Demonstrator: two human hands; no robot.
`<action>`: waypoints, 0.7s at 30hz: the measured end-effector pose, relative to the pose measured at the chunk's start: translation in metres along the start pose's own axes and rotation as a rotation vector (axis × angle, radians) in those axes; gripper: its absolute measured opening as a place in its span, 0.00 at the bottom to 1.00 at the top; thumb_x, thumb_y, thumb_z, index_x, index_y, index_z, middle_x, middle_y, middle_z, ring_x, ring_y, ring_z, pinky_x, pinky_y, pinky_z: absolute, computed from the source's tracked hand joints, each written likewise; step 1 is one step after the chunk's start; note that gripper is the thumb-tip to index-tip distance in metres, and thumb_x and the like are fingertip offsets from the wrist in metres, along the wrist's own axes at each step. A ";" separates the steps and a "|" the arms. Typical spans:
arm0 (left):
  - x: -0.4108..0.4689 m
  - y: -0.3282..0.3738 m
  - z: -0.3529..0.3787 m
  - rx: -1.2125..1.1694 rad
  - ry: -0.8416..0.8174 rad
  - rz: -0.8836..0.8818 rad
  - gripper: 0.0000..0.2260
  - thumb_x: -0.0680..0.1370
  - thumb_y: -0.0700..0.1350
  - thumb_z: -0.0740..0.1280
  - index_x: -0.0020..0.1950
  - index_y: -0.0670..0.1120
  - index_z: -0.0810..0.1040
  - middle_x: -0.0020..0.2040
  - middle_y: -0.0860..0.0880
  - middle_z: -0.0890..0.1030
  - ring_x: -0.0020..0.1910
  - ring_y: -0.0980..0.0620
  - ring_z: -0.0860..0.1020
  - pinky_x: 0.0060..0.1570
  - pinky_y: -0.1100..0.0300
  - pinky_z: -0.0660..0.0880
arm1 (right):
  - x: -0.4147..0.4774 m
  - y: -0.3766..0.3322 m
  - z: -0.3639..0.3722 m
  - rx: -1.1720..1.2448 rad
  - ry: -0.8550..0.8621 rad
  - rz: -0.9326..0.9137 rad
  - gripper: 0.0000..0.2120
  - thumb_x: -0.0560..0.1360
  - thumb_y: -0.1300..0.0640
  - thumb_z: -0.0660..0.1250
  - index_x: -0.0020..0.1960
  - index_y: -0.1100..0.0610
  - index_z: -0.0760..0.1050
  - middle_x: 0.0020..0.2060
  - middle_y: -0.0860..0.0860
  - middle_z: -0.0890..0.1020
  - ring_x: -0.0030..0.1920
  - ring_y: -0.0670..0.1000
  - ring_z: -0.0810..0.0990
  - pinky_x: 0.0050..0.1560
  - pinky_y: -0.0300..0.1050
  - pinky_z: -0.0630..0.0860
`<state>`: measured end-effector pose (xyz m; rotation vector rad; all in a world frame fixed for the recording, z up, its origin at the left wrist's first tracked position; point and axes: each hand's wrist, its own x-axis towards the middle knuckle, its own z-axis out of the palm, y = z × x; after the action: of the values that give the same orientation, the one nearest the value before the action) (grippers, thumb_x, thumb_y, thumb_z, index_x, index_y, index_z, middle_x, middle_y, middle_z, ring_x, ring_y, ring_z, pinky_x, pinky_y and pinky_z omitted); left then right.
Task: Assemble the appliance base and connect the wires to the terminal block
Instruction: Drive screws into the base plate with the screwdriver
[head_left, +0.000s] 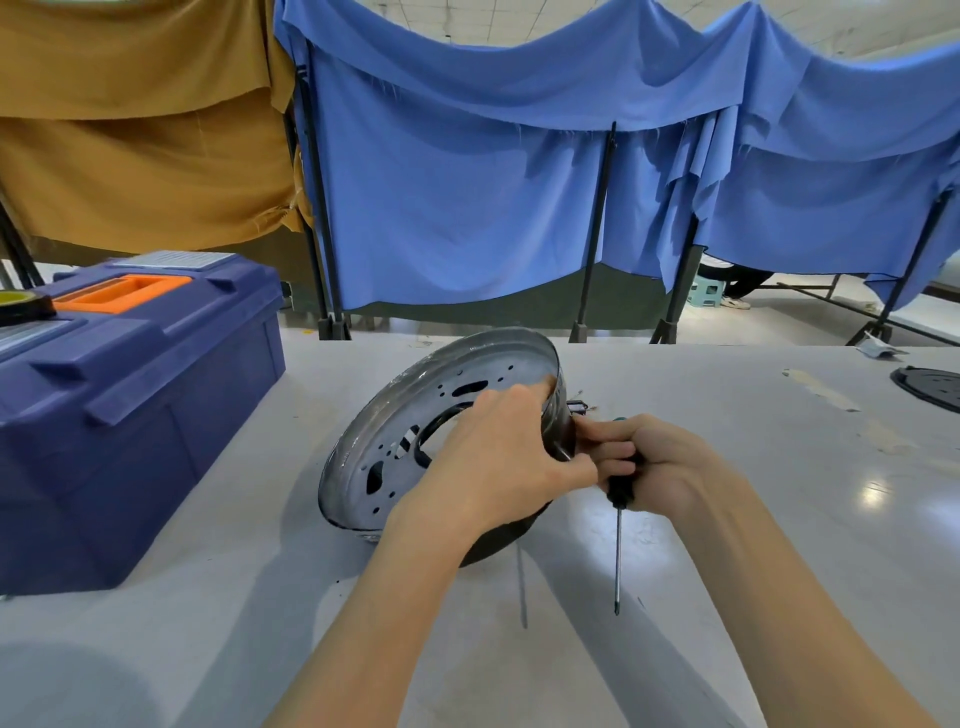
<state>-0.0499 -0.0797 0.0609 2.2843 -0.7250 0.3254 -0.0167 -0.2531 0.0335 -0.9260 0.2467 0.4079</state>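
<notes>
Left hand (498, 457) grips rim of base (363, 452): round grey metal disc w/ many holes, tilted on edge on tabletop (208, 623). Right hand (662, 467) curled round screwdriver (621, 492), just beside base.

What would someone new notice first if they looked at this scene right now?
The round metal base draws the eye first, tilted up on its edge in the middle of the table, with the left hand gripping its rim. Right beside it, the right hand holds a screwdriver, tip pointing down toward the camera. A big blue toolbox sits at the left.
</notes>
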 end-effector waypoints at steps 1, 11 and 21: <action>0.000 -0.001 0.000 0.023 -0.024 -0.001 0.12 0.69 0.51 0.71 0.44 0.45 0.75 0.35 0.47 0.78 0.36 0.47 0.76 0.38 0.46 0.76 | 0.001 0.003 -0.001 0.022 0.016 0.022 0.05 0.73 0.68 0.63 0.41 0.61 0.74 0.28 0.52 0.79 0.15 0.41 0.63 0.14 0.31 0.60; -0.008 -0.014 0.008 0.162 -0.154 -0.030 0.23 0.72 0.64 0.70 0.60 0.51 0.78 0.30 0.55 0.73 0.32 0.57 0.71 0.38 0.54 0.76 | -0.012 0.024 -0.009 0.047 0.167 0.135 0.05 0.68 0.72 0.64 0.41 0.68 0.77 0.28 0.57 0.77 0.18 0.48 0.73 0.21 0.33 0.73; -0.019 -0.028 -0.003 0.174 -0.336 -0.025 0.28 0.77 0.54 0.68 0.76 0.56 0.65 0.35 0.48 0.78 0.32 0.55 0.71 0.38 0.52 0.75 | -0.023 0.043 -0.015 0.025 0.153 0.220 0.08 0.72 0.73 0.60 0.49 0.70 0.74 0.33 0.57 0.74 0.22 0.50 0.75 0.19 0.36 0.73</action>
<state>-0.0492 -0.0534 0.0396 2.5445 -0.8624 -0.0110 -0.0564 -0.2476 0.0027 -0.9101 0.4954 0.5356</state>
